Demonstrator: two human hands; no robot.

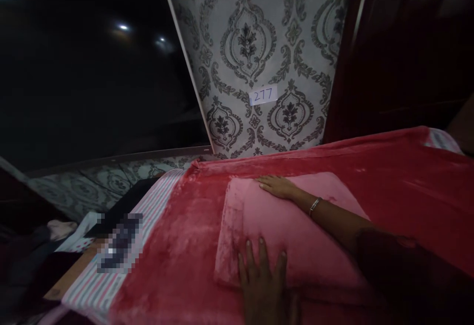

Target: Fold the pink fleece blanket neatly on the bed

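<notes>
A pink plush blanket (289, 231), folded into a flat rectangle, lies on a red plush cover (177, 236). My right hand (277, 186) rests palm down on its far edge, fingers stretched to the left; a silver bracelet (314, 205) circles that wrist. Toward the near left corner of the pink blanket, my left hand (262, 280) lies with fingers spread and pointing away from me. Neither hand grips anything. The near edge of the folded blanket is dim, and my right forearm covers part of its right side.
Striped fabric (163, 199) shows past the cover's left edge, with a blurred-out dark item (120, 243) on it. Behind stand a patterned wall (248, 43) bearing a "277" label (263, 95), a large black screen (92, 78) and a dark red door-like panel (400, 68).
</notes>
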